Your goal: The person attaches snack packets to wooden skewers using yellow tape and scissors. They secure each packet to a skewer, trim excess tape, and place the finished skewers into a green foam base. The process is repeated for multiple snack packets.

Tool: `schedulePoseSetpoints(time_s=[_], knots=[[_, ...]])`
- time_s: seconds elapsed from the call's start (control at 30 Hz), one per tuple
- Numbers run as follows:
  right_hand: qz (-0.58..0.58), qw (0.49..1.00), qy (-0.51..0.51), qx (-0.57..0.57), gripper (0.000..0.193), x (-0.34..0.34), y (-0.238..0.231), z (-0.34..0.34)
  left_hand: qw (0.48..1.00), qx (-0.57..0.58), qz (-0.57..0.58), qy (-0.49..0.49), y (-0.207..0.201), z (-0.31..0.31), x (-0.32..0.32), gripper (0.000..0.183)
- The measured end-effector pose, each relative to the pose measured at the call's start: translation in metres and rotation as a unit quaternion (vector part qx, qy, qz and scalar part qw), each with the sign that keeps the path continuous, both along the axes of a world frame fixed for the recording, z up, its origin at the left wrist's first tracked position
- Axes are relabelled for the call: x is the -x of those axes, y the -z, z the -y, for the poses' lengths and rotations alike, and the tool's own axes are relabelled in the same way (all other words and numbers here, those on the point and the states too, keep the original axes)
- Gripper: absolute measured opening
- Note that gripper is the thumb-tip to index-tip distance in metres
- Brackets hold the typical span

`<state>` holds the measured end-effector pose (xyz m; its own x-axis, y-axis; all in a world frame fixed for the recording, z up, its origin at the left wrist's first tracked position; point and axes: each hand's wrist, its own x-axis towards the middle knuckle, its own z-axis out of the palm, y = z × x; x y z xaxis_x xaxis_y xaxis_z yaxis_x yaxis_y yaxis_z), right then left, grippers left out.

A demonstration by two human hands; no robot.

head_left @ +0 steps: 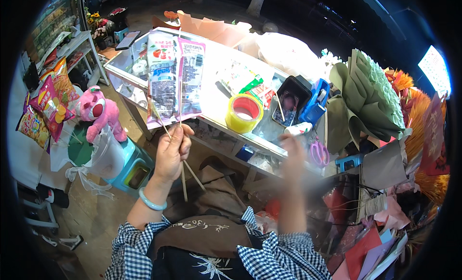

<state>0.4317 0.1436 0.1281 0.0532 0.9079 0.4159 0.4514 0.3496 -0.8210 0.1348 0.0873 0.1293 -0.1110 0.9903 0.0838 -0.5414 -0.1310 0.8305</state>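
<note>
My left hand (172, 154) is closed around two thin wooden sticks (185, 176), each carrying a flat snack packet (162, 78) taped at its top; the second packet (192, 77) stands beside the first. My right hand (292, 157) is blurred by motion and reaches toward the cluttered table edge near a small white tube (299, 129) and purple scissors (318, 152). I cannot make out anything in its fingers. A roll of yellow tape (244, 113) lies on the table between my two hands.
A glass-topped table (211, 94) holds a black tray (291, 101), a blue tape dispenser (316, 103) and loose packets. Green wrapping paper (370, 94) and orange flowers (423, 116) are piled at right. A pink plush bear (99, 111) and snack bags (45, 111) sit at left.
</note>
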Motion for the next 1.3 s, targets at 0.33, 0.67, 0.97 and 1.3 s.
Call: schedulePoseSetpoints(time_s=[0.33, 0.67, 0.97, 1.3], knots=[[0.06, 0.97, 0.227, 0.056, 0.057, -0.159, -0.011, -0.199, 0.942, -0.097, -0.247, -0.205, 0.025, 0.008, -0.007, 0.044], [-0.174, 0.972, 0.117, 0.109, 0.041, -0.146, -0.023, -0.231, 0.979, -0.122, -0.061, -0.15, 0.034, 0.013, -0.02, 0.048], [-0.22, 0.972, 0.003, -0.084, 0.021, -0.112, -0.03, -0.145, 0.984, -0.068, -0.051, -0.157, 0.032, 0.004, -0.02, 0.034], [0.165, 0.96, 0.196, 0.116, 0.014, -0.133, -0.007, -0.151, 0.986, -0.08, -0.02, -0.147, 0.021, -0.003, -0.023, 0.043]])
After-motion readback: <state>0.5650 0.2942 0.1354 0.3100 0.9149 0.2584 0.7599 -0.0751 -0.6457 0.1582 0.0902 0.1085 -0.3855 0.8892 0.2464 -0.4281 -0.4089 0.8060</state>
